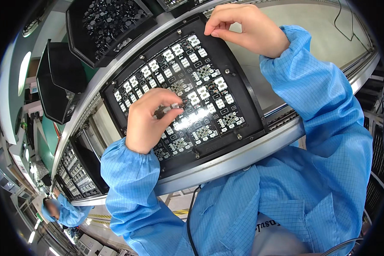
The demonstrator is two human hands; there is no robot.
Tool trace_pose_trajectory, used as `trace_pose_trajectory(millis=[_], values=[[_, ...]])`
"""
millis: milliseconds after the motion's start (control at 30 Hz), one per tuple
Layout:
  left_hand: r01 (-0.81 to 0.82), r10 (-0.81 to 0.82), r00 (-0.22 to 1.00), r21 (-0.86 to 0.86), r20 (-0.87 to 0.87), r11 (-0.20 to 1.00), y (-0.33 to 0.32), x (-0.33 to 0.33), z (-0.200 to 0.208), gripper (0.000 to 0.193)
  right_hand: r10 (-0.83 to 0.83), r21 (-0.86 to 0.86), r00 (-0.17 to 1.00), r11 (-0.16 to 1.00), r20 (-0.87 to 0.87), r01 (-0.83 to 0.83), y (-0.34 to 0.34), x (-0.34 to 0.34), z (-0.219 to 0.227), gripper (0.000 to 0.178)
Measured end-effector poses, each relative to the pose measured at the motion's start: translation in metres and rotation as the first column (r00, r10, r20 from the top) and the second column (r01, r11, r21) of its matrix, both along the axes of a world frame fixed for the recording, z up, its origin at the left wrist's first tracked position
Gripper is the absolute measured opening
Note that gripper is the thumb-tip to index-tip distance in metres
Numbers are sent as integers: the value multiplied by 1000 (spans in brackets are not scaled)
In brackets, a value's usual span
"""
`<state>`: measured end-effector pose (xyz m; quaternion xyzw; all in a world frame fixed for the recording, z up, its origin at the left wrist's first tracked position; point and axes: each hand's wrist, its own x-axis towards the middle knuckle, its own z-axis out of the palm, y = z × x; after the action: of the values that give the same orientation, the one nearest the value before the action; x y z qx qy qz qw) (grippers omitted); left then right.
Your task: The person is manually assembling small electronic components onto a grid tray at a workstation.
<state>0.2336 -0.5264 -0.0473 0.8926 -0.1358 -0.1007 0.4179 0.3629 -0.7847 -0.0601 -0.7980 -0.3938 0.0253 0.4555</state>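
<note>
A black carrier frame holds a panel of circuit boards set with several white square parts. Over the middle of the panel, my left hand is closed in a pinch. Between its thumb and forefinger sits a small pale electronic component; its exact kind is too small to tell. My right hand is near the carrier's far right corner, thumb and forefinger pressed together. Whatever may be in that pinch is too small or hidden to see. Part of the panel lies hidden behind my left hand.
Beyond the carrier stands a black bin of small dark round parts, with another black bin to its left. A metal rail runs along the near side. Another loaded carrier and a co-worker in blue are at left.
</note>
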Motion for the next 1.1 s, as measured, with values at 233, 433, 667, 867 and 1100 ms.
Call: trace_pose_trajectory(millis=[233, 433, 667, 867, 1100], values=[[-40, 40, 999, 38, -19, 999, -17, 9, -5, 18, 42, 5, 999, 999, -5, -41, -15, 7, -6, 10], [39, -40, 998, 33, 48, 999, -14, 12, -8, 17, 51, 2, 998, 999, -26, -51, -18, 8, -2, 10], [47, -60, 989, 96, 138, 994, -16, 9, -8, 17, 158, 235, 968, 950, 197, -203, -20, 16, -23, 9], [52, -83, 982, 179, 169, 982, -13, 3, -6, 17, 72, 53, 997, 996, -13, -71, -18, 8, -6, 9], [72, -116, 970, 201, 216, 977, -11, 2, -8, 17, 65, 13, 997, 998, 51, -66, -15, 7, -6, 8]])
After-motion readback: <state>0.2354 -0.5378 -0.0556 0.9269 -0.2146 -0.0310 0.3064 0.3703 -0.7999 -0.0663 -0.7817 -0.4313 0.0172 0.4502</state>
